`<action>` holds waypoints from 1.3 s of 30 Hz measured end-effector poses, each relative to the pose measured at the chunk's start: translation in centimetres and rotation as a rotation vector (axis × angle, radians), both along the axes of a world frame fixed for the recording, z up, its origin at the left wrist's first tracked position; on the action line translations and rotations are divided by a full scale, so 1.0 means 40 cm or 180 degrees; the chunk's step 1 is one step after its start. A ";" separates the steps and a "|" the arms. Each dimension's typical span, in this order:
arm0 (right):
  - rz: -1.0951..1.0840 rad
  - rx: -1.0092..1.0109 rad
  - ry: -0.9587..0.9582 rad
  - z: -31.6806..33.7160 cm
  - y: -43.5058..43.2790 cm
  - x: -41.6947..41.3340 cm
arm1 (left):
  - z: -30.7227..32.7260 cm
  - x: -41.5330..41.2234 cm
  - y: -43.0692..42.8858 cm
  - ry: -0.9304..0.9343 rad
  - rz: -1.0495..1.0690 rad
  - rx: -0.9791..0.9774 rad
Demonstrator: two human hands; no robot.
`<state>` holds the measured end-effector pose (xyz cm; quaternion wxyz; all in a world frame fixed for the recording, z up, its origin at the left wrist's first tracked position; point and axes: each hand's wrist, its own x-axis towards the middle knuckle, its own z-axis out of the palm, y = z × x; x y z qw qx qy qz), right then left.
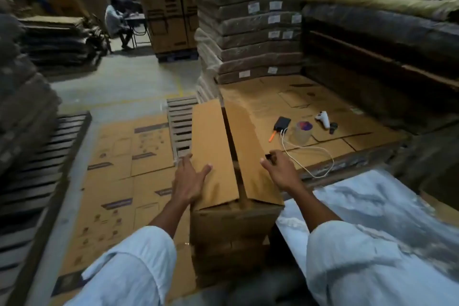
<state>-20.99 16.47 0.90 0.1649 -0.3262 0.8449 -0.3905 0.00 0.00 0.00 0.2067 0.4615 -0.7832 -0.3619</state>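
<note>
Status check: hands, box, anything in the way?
Left hand flat on left flap. Right hand curled at right flap, grip unclear. Box seam open. Cable alongside.

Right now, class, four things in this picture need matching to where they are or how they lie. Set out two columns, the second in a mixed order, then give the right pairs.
Things
1. left hand
2. right hand
3. tape roll
4. white cable

Places or states
A. runs from the black power bank and loops across the cardboard
B. fingers spread flat on the box's left flap
C. fingers curled at the outer edge of the right flap
D. stands between the power bank and the white tool

Pairs: 1-B, 2-C, 3-D, 4-A
</note>
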 end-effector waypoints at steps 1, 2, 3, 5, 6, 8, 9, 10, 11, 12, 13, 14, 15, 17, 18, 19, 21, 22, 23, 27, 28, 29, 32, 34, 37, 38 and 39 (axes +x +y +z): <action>-0.0121 0.0044 -0.0145 -0.025 0.008 0.001 | -0.012 0.000 0.007 0.0184 0.0098 0.0220; -0.0216 0.0112 -0.0378 -0.040 0.018 0.004 | -0.022 0.002 0.014 0.0255 0.0200 0.0453; -0.0279 0.0165 -0.0658 -0.069 0.030 0.007 | -0.037 0.010 0.024 0.0339 0.0218 0.0620; -0.0348 0.0233 -0.1223 -0.122 0.051 0.011 | -0.072 0.026 0.038 0.0443 0.0228 0.1027; -0.0389 0.0248 -0.1458 -0.145 0.056 0.010 | -0.084 0.032 0.042 0.0494 0.0243 0.1220; -0.0416 0.0180 -0.1854 -0.176 0.061 0.008 | -0.101 0.040 0.040 0.0641 0.0293 0.1505; -0.0397 0.0104 -0.2027 -0.191 0.065 0.004 | -0.109 0.040 0.038 0.0798 0.0292 0.1660; -0.0359 0.0023 -0.2160 -0.200 0.069 0.005 | -0.111 0.043 0.040 0.0971 0.0297 0.1850; -0.0342 -0.0066 -0.2261 -0.211 0.073 0.006 | -0.115 0.048 0.042 0.1185 0.0290 0.2045; -0.0325 -0.0157 -0.2373 -0.218 0.080 0.006 | -0.121 0.053 0.044 0.1377 0.0289 0.2219; -0.0318 -0.0247 -0.2511 -0.228 0.085 0.001 | -0.128 0.058 0.046 0.1519 0.0291 0.2359; -0.0307 -0.0299 -0.2655 -0.233 0.090 0.001 | -0.136 0.064 0.050 0.1593 0.0282 0.2459; -0.0287 -0.0353 -0.2782 -0.238 0.092 0.003 | -0.146 0.071 0.052 0.1634 0.0285 0.2530; -0.0223 -0.0470 -0.2919 -0.244 0.088 0.013 | -0.157 0.077 0.057 0.1711 0.0341 0.2623; -0.0195 -0.0527 -0.2917 -0.239 0.082 0.021 | -0.153 0.076 0.058 0.1704 0.0363 0.2639; -0.0177 -0.0583 -0.2869 -0.237 0.073 0.025 | -0.144 0.075 0.058 0.1676 0.0390 0.2641; -0.0141 -0.0649 -0.2697 -0.219 0.055 0.030 | -0.128 0.072 0.038 0.1655 0.0400 0.2662; -0.0121 -0.0683 -0.2621 -0.206 0.046 0.029 | -0.119 0.072 0.023 0.1666 0.0353 0.2655; -0.0112 -0.0746 -0.2573 -0.192 0.038 0.027 | -0.108 0.072 0.006 0.1678 0.0308 0.2654; 0.0009 -0.0854 -0.2381 -0.128 0.009 -0.002 | -0.027 0.053 -0.033 0.1748 0.0125 0.2514; 0.0066 -0.0882 -0.2352 -0.110 0.005 -0.012 | -0.005 0.045 -0.037 0.1782 0.0106 0.2478; 0.0113 -0.0932 -0.2341 -0.093 0.002 -0.022 | 0.015 0.035 -0.039 0.1816 0.0082 0.2436; 0.0079 -0.1090 -0.2164 -0.043 0.002 -0.063 | 0.070 0.001 -0.038 0.1912 -0.0085 0.2254; 0.0071 -0.1158 -0.2047 -0.018 0.012 -0.082 | 0.101 -0.022 -0.031 0.1956 -0.0164 0.2216; 0.0078 -0.1364 -0.2076 0.014 0.043 -0.089 | 0.124 -0.054 -0.013 0.2001 -0.0272 0.2166; 0.0041 -0.1381 -0.2050 0.016 0.055 -0.094 | 0.122 -0.062 -0.006 0.2003 -0.0300 0.2166; 0.0012 -0.1397 -0.2026 0.017 0.068 -0.099 | 0.121 -0.067 0.003 0.2011 -0.0313 0.2188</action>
